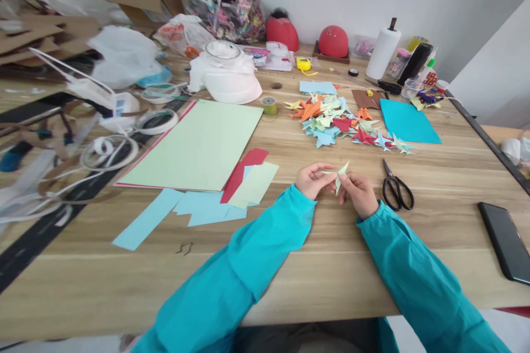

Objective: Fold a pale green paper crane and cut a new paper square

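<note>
Between my two hands, above the wooden table, is a pale green folded paper crane [342, 172] with pointed tips sticking out. My left hand [315, 179] pinches it from the left, thumb on top. From the right, my right hand [356, 192] grips it with thumb and fingers. Just beyond lies a pile of folded paper cranes [327, 116] in orange, red, pale green and light blue. Black-handled scissors [396, 187] rest right of my right hand, apart from it. Cut paper pieces [254, 185] in green, red and blue lie left of my left hand.
A stack of large pale green sheets [199, 143] lies to the left, near white cables [110, 151]. Farther back are a spool of thread [269, 105], a turquoise sheet [409, 121] and a yellow tape measure [303, 63]. A black phone [505, 242] lies near the right edge.
</note>
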Motion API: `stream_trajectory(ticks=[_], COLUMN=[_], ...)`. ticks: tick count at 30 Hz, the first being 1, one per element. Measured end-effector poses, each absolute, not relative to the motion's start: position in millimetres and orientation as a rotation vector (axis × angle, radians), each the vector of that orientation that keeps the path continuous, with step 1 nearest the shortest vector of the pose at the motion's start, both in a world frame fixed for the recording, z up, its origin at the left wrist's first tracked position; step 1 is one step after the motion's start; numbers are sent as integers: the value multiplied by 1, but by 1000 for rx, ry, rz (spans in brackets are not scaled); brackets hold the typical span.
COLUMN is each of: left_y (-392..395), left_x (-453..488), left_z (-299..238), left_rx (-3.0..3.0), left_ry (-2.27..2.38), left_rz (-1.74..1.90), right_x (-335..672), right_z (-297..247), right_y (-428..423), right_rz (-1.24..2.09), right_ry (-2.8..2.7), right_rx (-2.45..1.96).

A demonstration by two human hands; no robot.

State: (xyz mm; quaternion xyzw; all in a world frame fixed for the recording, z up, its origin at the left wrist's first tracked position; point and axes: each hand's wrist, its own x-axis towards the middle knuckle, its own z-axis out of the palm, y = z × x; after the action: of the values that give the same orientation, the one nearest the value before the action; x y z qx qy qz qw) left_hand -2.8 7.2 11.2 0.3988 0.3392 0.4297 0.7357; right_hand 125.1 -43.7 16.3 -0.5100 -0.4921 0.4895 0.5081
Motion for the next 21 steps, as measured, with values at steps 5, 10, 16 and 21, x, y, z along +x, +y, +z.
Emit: stream_trajectory(ticks=[5,10,16,21], left_y=[6,4,4,3], left_x=[-1,-1,-2,-2], left_z=[13,12,11,10], left_rx=[824,962,1023,1058], left_ry=[732,770,790,781], left_rz=[897,865,842,815], right_x=[128,128,127,127], right_z=[13,12,17,17], right_y=[-42,-42,-43,-43], right_rz=[1228,1243,1190,1268], right_ry=[-1123,-1113,-1190,-1129], right_rx=[-1225,-1211,-1251,-1223])
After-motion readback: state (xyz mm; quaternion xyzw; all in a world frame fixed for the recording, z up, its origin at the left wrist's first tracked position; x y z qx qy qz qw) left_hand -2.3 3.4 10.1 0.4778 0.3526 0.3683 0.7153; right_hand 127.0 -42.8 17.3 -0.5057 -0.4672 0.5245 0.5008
